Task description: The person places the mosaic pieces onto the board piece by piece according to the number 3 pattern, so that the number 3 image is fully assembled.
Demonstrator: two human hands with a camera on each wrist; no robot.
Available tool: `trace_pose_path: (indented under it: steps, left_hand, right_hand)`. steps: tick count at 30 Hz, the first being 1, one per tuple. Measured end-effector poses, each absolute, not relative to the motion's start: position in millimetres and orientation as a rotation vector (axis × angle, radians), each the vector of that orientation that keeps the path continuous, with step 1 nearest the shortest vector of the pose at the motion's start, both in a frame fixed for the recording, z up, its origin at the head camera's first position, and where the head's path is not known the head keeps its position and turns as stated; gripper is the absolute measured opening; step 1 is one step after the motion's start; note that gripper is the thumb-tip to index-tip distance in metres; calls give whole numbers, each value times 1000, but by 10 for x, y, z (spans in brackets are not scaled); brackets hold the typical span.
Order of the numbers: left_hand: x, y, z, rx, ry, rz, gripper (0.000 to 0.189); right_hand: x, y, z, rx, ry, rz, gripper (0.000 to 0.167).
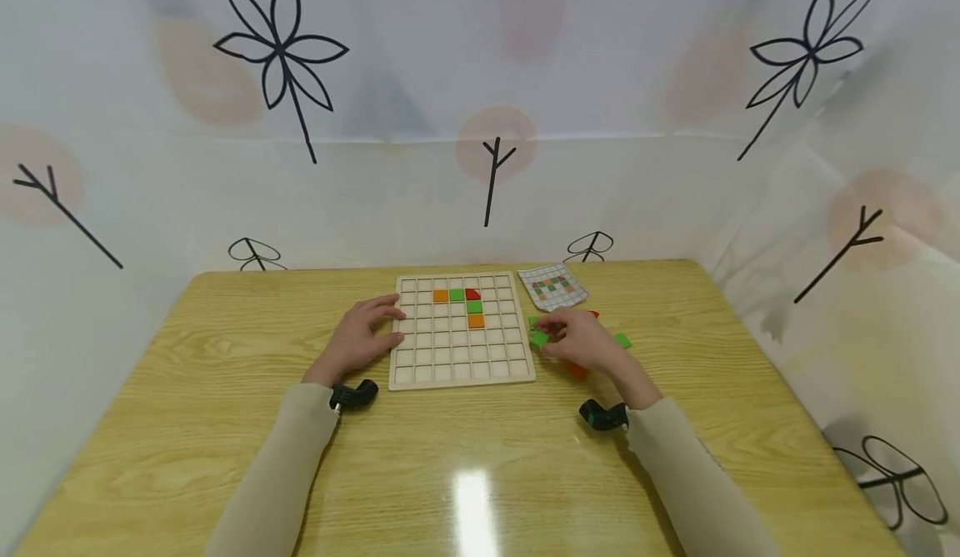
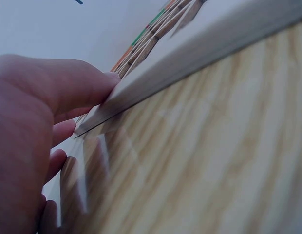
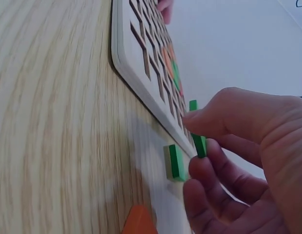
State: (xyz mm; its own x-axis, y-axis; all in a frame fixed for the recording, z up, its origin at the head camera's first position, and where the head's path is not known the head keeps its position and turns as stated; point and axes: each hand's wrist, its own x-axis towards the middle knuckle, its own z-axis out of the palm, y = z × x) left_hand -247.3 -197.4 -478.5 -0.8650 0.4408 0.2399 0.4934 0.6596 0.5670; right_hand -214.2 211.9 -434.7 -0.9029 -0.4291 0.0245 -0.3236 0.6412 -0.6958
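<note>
A wooden grid board [image 1: 442, 382] lies on the table with a few coloured tiles set in its far cells: an orange tile [image 1: 440, 296], a green tile [image 1: 457, 295], a red tile with a cut corner [image 1: 472, 294], and below it another green and an orange one. At the board's left edge my left hand [image 1: 362, 333] rests, thumb and fingertips touching the rim. Just right of the board, my right hand [image 1: 581, 338] pinches a small green tile [image 3: 200, 146] between thumb and fingers. Beneath it on the table is another green tile [image 3: 176, 163].
Behind the right hand lies a paper card [image 1: 553, 287] printed with a grid and a coloured pattern. Loose pieces lie around that hand, including an orange piece [image 1: 577, 371] and a green tile [image 1: 623, 340]. A patterned cloth [image 1: 405, 198] hangs behind the table.
</note>
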Motion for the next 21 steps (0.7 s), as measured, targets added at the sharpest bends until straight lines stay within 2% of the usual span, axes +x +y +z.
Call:
trace_pose_path:
  steps: [21]
  left_hand:
    - [-2487,-1991,-4798,-774,-2796,-998,30]
  right_hand:
    - [-2318,1701,-4381,-609,2762,-1203,35]
